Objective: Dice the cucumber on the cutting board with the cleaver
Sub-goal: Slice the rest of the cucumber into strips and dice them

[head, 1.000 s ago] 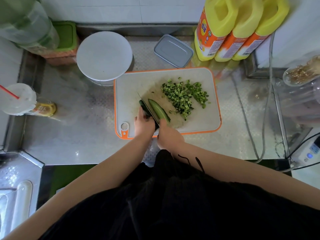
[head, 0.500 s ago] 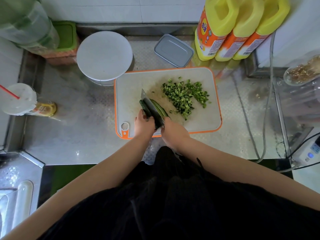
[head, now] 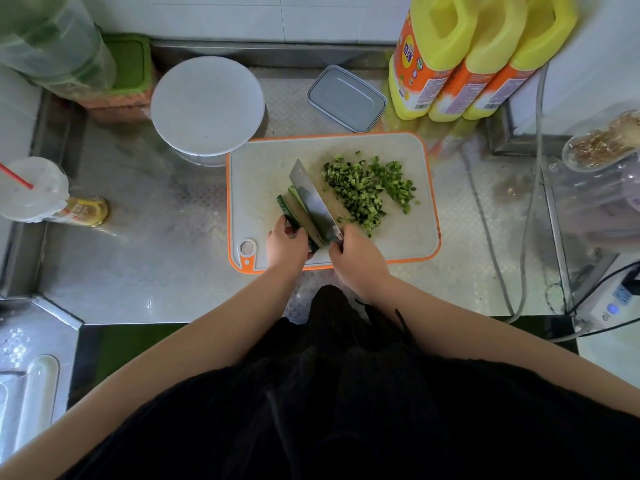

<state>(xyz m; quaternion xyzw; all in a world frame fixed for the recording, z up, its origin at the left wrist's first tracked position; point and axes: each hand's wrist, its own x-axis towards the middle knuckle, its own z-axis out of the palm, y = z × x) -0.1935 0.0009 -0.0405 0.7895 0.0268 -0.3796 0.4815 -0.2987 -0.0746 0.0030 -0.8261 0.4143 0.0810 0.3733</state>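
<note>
A white cutting board [head: 408, 237] with an orange rim lies on the steel counter. Long cucumber pieces [head: 290, 211] lie at its lower middle, dark skin on the left. My left hand [head: 286, 245] grips their near end. My right hand [head: 356, 258] grips the handle of the cleaver [head: 313, 202], whose flat blade leans over the cucumber and hides part of it, tip pointing away from me. A pile of diced cucumber [head: 367, 188] sits to the right of the blade.
A white round lid [head: 207, 105] touches the board's far left corner. A grey lidded box [head: 346, 98] and three yellow oil jugs [head: 460, 53] stand behind it. A lidded cup with a red straw [head: 33, 190] is at the left, cables [head: 485, 230] at the right.
The cleaver stood edge-down in the cucumber a second ago; now its blade is tilted flat-side up and has shifted slightly right. My right hand moved right with it. My left hand stayed put.
</note>
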